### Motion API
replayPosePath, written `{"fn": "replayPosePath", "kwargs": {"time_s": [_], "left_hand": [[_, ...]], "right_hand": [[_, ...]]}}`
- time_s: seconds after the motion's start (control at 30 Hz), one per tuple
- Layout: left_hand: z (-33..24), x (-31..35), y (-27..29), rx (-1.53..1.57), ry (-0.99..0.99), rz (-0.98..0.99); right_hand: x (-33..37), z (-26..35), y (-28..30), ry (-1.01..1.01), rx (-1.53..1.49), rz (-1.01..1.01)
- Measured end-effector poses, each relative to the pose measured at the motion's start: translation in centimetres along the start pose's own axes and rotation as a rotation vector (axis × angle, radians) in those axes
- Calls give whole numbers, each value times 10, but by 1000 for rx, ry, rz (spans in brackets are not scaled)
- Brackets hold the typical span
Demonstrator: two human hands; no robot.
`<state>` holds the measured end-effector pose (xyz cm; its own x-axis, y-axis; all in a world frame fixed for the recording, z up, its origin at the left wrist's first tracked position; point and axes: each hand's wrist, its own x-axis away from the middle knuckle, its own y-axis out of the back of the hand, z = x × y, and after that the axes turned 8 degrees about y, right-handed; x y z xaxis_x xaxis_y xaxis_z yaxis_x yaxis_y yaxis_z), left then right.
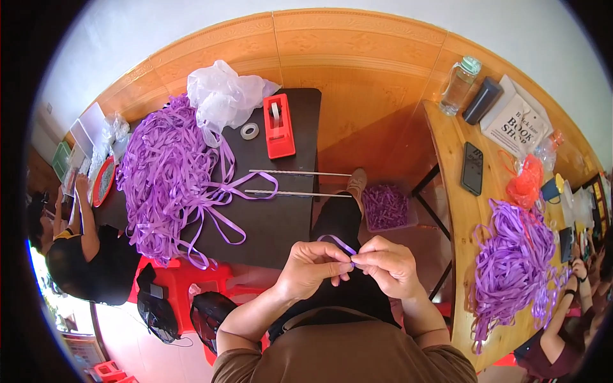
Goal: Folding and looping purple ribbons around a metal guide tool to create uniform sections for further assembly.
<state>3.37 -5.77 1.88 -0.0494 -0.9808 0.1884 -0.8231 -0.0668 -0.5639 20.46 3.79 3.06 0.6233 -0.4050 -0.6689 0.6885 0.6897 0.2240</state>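
Observation:
Just above my lap, my left hand (314,270) and my right hand (388,267) meet, fingertips pinched together on a narrow purple ribbon (337,242). The ribbon loops up between them; its ends are hidden by my fingers. On the dark table (265,236) to the left lies a big tangled heap of purple ribbons (167,172). One loop from the heap reaches across to two thin rods (299,172), which jut past the table's right edge. Beyond the rods stand a red tape dispenser (279,143) and a small tape roll (249,131).
A white plastic bag (223,96) rests against the heap. Short purple pieces fill a floor bin (387,205). The wooden table (456,163) at right carries a phone (472,168), a water bottle (456,86) and more ribbons (514,262). Other people sit at both sides.

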Motion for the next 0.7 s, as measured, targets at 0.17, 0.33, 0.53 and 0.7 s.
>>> {"fn": "replayPosePath", "kwargs": {"time_s": [0.17,0.33,0.53,0.7], "left_hand": [[1,3,-1,-61,-43,-46],[3,6,-4,-148,-102,-111],[4,2,-2,-85,-106,-106],[2,-1,1,-20,-87,-61]], "right_hand": [[-3,3,-1,109,183,78],[0,0,-4,179,300,142],[-3,-3,-1,12,52,88],[-10,6,8,-56,128,52]]}}
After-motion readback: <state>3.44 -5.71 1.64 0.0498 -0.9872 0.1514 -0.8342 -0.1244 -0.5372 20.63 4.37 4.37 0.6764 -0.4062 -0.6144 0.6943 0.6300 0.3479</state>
